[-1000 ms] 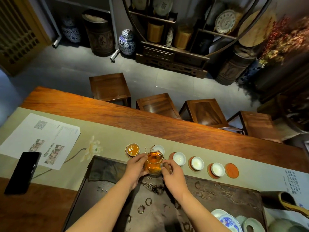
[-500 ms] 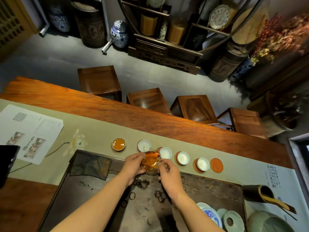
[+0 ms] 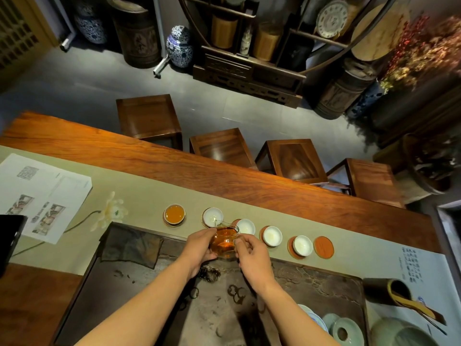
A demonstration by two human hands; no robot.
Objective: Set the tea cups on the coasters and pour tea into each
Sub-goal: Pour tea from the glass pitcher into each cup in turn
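The glass pitcher [image 3: 224, 242] of tea sits between my hands, left hand [image 3: 199, 248] cupping its side, right hand [image 3: 252, 255] pinching its handle; its spout tips forward-left over the second cup [image 3: 212, 216], just beyond my fingers.

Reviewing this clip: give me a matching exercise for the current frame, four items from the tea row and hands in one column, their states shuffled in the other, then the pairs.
Things
1. Leftmost small white tea cup
2. Second white tea cup from the left
3. Round orange coaster at the right end of the row
4. Clear glass pitcher of amber tea

States
A. bare, no cup on it
B. held between both hands, spout tipped toward a cup
C. full of amber tea
D. just starting to receive tea, nearly empty

Pairs: 1-C, 2-D, 3-A, 4-B. The left hand and right hand grip the pitcher.
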